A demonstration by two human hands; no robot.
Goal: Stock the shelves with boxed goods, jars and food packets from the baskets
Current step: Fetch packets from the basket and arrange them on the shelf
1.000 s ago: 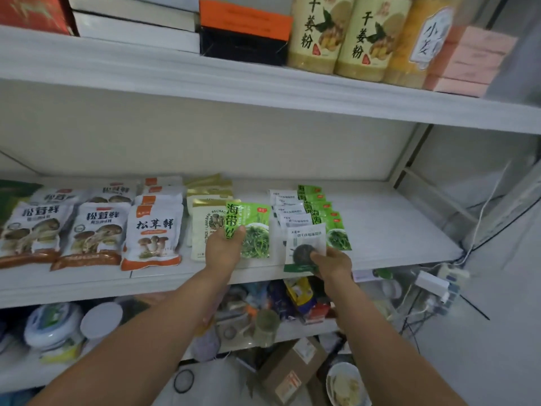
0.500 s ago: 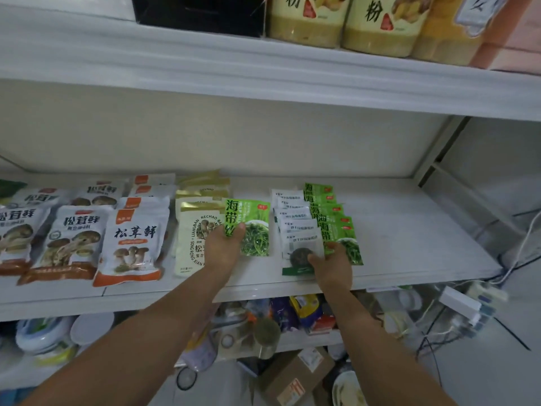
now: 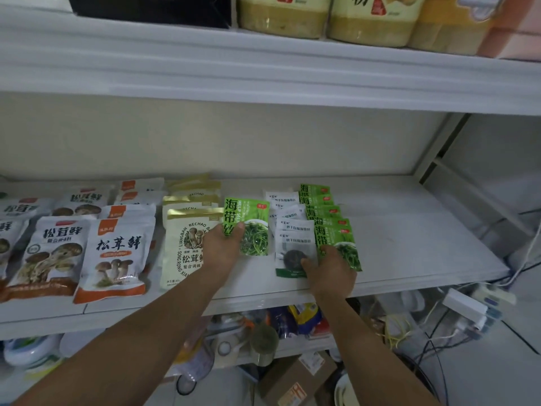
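My left hand (image 3: 224, 249) pinches a green kelp packet (image 3: 253, 230) by its lower left corner, thumb on top, just above the middle white shelf (image 3: 409, 244). The packet hangs between a stack of cream mushroom packets (image 3: 184, 247) and a row of white packets (image 3: 292, 244). My right hand (image 3: 332, 272) rests at the shelf's front edge. Its thumb touches the front white packet and its fingers touch the front packet of the green kelp row (image 3: 339, 241).
White and orange mushroom packets (image 3: 117, 253) fill the shelf's left part. Yellow jars (image 3: 281, 22) and boxes stand on the upper shelf. Mixed goods crowd the lower shelf (image 3: 263, 338). A cardboard box (image 3: 295, 382) lies on the floor and a power strip (image 3: 468, 312) with cables at the right.
My right hand slid right, from the front white packet to lie across it and the front green packet. My left hand keeps the kelp packet in about the same place.
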